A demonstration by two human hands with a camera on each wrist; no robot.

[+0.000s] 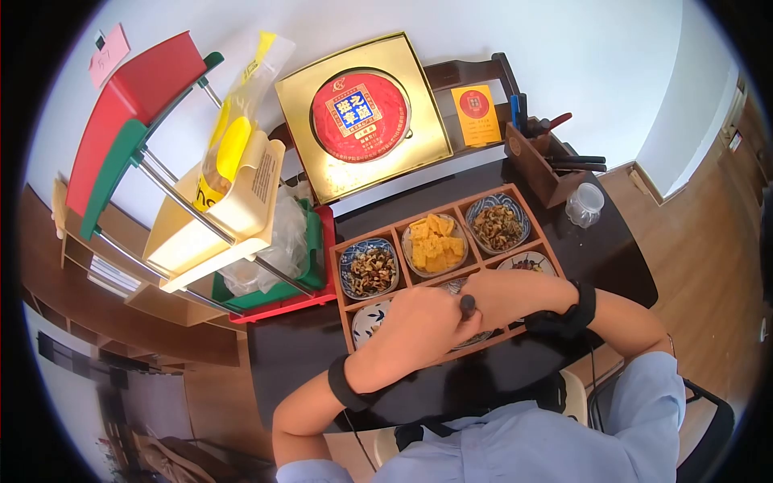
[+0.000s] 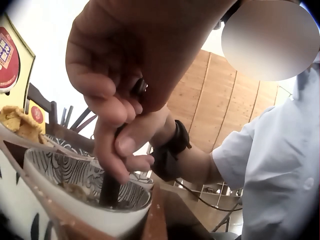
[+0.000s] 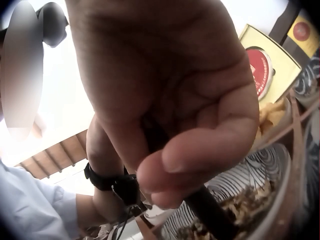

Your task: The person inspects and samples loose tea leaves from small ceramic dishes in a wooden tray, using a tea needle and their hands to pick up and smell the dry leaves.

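A wooden tray [image 1: 342, 278] with several compartments holds patterned bowls. Both hands meet over the front middle bowl [image 1: 483, 336]. My left hand [image 1: 419, 322] and right hand [image 1: 499, 291] both grip one dark stick [image 1: 467, 304] that stands upright in that bowl. In the left wrist view, fingers [image 2: 107, 150] curl round the stick [image 2: 110, 185], which dips into the bowl [image 2: 75, 200]. In the right wrist view, my right fingers [image 3: 200, 155] wrap the stick [image 3: 210, 210] above brown food [image 3: 245, 205] in the bowl [image 3: 270, 165]. The stick's lower end is hidden.
Bowls of yellow crisps [image 1: 435, 241] and dark mixes [image 1: 370, 270] [image 1: 498, 225] fill the back row. Behind stand a gold box with a red tin [image 1: 362, 117], a pen holder [image 1: 539, 161] and a clear jar [image 1: 584, 205]. Red and green trays with bags [image 1: 282, 266] sit left.
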